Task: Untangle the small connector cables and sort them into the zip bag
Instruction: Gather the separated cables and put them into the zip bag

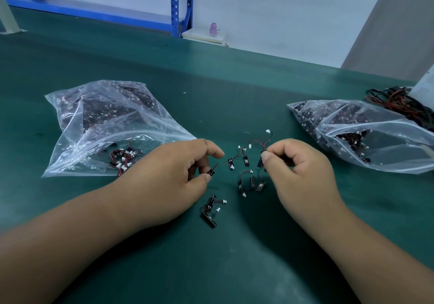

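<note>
Nearest the person, two loose cables [210,209] lie touching on the green surface [234,268], their small white plugs pointing right. Just beyond them both bare forearms reach in.

The left hand [178,174] has its fingers [215,154] bent, and the thumb and a fingertip pinch a black connector [210,173]. Its thin wire runs to another black piece just beside it. The right hand [298,169] is curled tight, thumb and forefinger clamped on the dark end of a held cable [260,161]. The red-and-black wire of that cable trails away to a white plug [267,131]. Between the two hands a small scatter of cables [250,181] rests on the surface, some overlapping.

Further out, on the left, a clear zip bag [112,125] lies with its mouth open toward the left hand. It is full of dark cables, and a few spill at the opening. A second zip bag [366,132] lies on the right, also packed and gaping.

Behind that one lie a wire bundle [397,101] in red and black and a white sheet [425,85]. Past the far edge of the surface stand a blue rack [175,5] and a pink bottle [213,29] on a white box.
</note>
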`<state>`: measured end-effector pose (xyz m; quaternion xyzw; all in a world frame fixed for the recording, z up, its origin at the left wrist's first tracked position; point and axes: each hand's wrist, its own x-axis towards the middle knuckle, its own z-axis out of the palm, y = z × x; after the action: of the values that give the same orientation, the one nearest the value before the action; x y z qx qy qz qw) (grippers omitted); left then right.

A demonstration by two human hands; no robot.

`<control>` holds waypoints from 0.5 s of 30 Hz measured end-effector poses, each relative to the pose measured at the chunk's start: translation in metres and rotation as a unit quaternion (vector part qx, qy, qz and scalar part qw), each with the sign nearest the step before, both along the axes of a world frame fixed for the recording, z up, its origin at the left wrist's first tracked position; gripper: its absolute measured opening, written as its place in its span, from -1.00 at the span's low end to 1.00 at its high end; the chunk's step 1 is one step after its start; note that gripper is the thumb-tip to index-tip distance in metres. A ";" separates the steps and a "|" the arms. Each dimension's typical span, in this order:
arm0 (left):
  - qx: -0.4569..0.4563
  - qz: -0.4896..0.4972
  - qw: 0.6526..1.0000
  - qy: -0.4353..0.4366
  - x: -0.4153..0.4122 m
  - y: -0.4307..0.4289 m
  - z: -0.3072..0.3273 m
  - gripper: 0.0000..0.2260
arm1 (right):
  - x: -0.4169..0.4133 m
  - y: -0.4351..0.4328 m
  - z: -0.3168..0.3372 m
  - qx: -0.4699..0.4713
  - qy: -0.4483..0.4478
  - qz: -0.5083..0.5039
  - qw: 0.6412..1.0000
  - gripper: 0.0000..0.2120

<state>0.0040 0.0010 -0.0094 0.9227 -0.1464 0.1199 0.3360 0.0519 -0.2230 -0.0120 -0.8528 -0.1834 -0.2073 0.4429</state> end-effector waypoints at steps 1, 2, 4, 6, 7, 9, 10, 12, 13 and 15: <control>0.009 0.001 1.000 0.001 0.000 -0.001 0.000 -0.71 | 0.000 0.000 0.000 0.029 0.032 -0.008 0.999 -0.80; 0.016 0.000 1.000 0.002 0.000 -0.002 -0.001 -0.73 | 0.001 0.000 0.000 0.054 0.060 -0.010 0.997 -0.83; 0.025 -0.001 1.000 0.005 0.000 -0.003 -0.002 -0.74 | 0.002 0.001 0.001 0.088 0.092 -0.010 0.992 -0.86; 0.031 -0.001 0.999 0.007 0.000 -0.002 -0.002 -0.74 | 0.004 0.001 0.002 0.123 0.110 -0.001 0.986 -0.86; 0.033 -0.001 0.999 0.008 0.000 -0.002 -0.002 -0.73 | 0.004 0.002 0.003 0.135 0.118 0.006 0.984 -0.86; 0.034 -0.004 0.999 0.007 0.000 -0.001 -0.003 -0.73 | 0.003 0.003 0.004 0.134 0.130 0.017 0.982 -0.84; 0.037 -0.006 0.999 0.005 0.000 -0.001 -0.003 -0.72 | 0.002 0.004 0.004 0.128 0.134 0.022 0.982 -0.83; 0.047 -0.007 0.999 0.002 0.000 -0.001 -0.003 -0.72 | 0.001 0.005 0.003 0.121 0.145 0.029 0.982 -0.80; 0.053 -0.006 0.999 0.001 0.000 -0.001 -0.003 -0.72 | 0.000 0.006 0.004 0.115 0.149 0.032 0.982 -0.80; 0.060 -0.005 0.998 0.002 0.000 0.000 -0.003 -0.72 | -0.001 0.007 0.004 0.103 0.155 0.040 0.982 -0.79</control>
<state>0.0043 0.0007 -0.0126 0.9407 -0.1572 0.1070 0.2808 0.0509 -0.2163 -0.0076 -0.8162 -0.1244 -0.0727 0.5596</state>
